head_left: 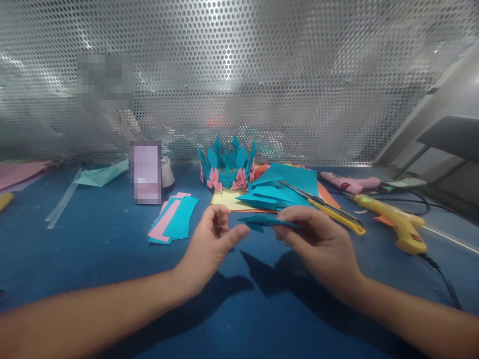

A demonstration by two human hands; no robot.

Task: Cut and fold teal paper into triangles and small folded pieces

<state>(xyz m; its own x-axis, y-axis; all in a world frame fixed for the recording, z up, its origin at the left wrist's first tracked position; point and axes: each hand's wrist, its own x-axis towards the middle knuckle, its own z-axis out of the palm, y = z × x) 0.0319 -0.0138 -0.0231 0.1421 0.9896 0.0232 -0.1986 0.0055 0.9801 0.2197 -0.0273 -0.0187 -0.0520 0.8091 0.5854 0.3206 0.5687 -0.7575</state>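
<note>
Pinched between thumb and fingers of my right hand (pixel 318 239) is a folded piece of blue paper (pixel 256 220), held above the table with its pointed end toward the left. My left hand (pixel 213 239) is just left of that point, fingers curled and thumb apart from them, with nothing in its grasp. Beyond my hands stands a blue paper crown (pixel 228 164) with pointed leaves and pink paper flowers (pixel 214 179). A stack of blue paper (pixel 292 179) lies behind my right hand, with a yellow utility knife (pixel 333 212) on its right side.
Blue and pink paper strips (pixel 174 219) lie at left, near a blurred upright phone (pixel 146 172) and a white spool (pixel 167 172). At right are a yellow glue gun (pixel 396 222) with a cord and a pink glue gun (pixel 352 182). A perforated metal panel (pixel 228 80) closes the back.
</note>
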